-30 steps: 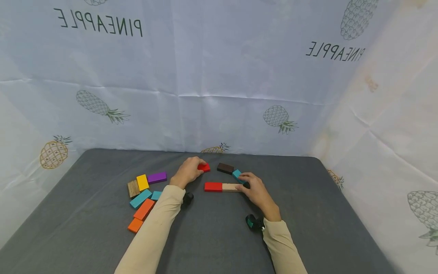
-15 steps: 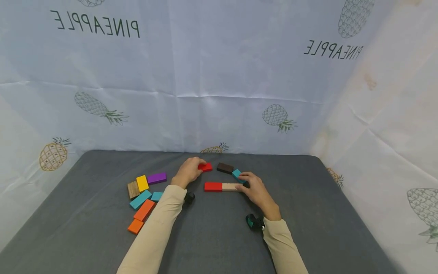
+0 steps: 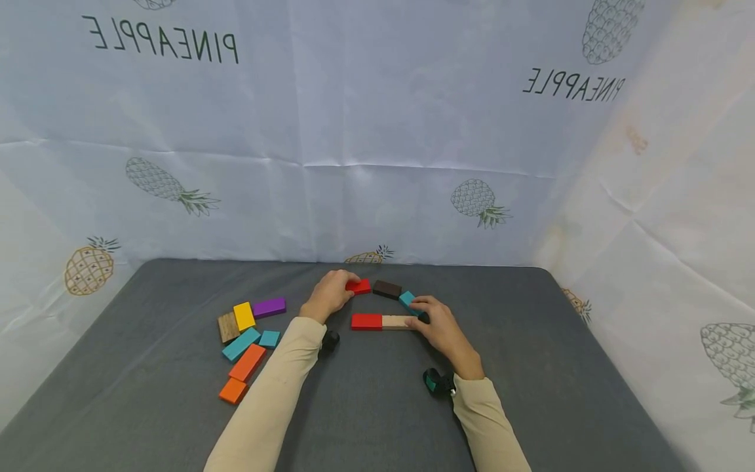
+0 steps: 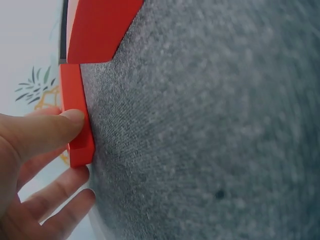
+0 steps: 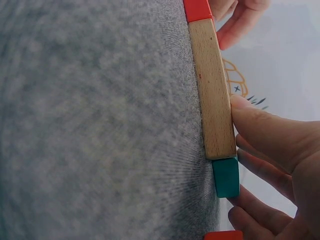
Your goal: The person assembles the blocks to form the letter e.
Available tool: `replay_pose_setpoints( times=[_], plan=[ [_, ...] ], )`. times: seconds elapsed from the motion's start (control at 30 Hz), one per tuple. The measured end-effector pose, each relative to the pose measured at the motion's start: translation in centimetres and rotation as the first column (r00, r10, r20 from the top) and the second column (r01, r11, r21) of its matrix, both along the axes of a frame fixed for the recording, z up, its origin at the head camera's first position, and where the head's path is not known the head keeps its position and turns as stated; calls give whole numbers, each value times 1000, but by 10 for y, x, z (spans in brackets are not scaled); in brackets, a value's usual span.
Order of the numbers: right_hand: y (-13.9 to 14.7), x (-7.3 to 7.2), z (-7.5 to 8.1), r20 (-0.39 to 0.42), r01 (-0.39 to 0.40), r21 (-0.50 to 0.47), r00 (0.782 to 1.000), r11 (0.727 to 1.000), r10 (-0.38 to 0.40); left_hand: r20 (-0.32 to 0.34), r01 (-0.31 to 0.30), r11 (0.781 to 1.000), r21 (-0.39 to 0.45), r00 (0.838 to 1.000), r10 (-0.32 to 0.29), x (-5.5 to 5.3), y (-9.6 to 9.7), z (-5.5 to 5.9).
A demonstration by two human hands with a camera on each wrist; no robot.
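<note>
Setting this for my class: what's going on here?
A person has both hands at work on a grey table. The left hand pinches a red block just left of a dark brown block. The right hand touches a pale wooden block with its thumb, its fingers by a blue block. A second red block lies end to end with the pale one. Apart, to the left, lie a purple block, a yellow block, a brown wooden block, two blue blocks and two orange blocks.

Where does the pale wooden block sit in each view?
Head: pale wooden block, below and slightly right of centre, touching the right hand.
Left wrist: not in it.
Right wrist: right of centre, nearly upright.
Shared landmark: near red block, against its left end in head, at the top in both wrist views.
</note>
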State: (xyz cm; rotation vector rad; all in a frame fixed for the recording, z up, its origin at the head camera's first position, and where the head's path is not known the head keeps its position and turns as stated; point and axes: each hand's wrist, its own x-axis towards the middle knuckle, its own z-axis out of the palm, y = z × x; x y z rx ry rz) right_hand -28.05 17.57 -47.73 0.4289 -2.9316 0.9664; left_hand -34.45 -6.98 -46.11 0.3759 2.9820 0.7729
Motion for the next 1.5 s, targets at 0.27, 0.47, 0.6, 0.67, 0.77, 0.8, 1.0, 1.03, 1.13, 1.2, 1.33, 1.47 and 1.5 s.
replay_pose_setpoints(
  times=[0.27,0.47,0.6,0.67,0.77,0.8,1.0,1.03,1.13,1.2,1.33,1.47,1.5],
  plan=[
    [0,0,-1,13,8,1,1000,1000,-8,-6,7,1000,11,1000,-7,0,3,-1],
    [0,-1,-1,23,16,5,1000,1000,-16,-33,23,1000,8,999,-23,0,3,-1],
    [-1,-1,0,25,14,7,1000,1000,-14,-33,27,1000,6,999,-26,2,2,1],
    [-1,-1,0,26,13,7,1000,1000,-14,-23,25,1000,11,999,-24,3,2,2],
    [-1,0,0,27,11,3,1000,1000,-11,-16,25,999,23,1000,-25,4,1,2],
    [-1,0,0,27,10,1,1000,1000,-10,-14,26,999,28,1000,-26,4,0,2],
    [0,0,0,21,5,-9,1000,1000,-5,-24,33,998,45,999,-32,6,-5,5],
    [0,0,0,19,5,-8,1000,1000,-5,-25,33,998,45,999,-32,6,-6,6],
    [0,0,-1,14,5,-7,1000,1000,-5,-23,33,999,39,999,-32,10,-13,10],
    [1,0,-1,11,6,-7,1000,1000,-6,-15,31,999,39,999,-31,14,-18,13],
    [1,0,-2,3,3,-11,1000,1000,-3,-23,25,999,35,999,-24,20,-31,15],
    [0,1,-2,2,2,-15,1000,1000,-2,-26,13,999,32,1000,-12,26,-43,15],
    [0,1,-2,1,2,-13,1000,1000,-2,-25,10,999,32,1000,-9,28,-45,15]
  ],
)
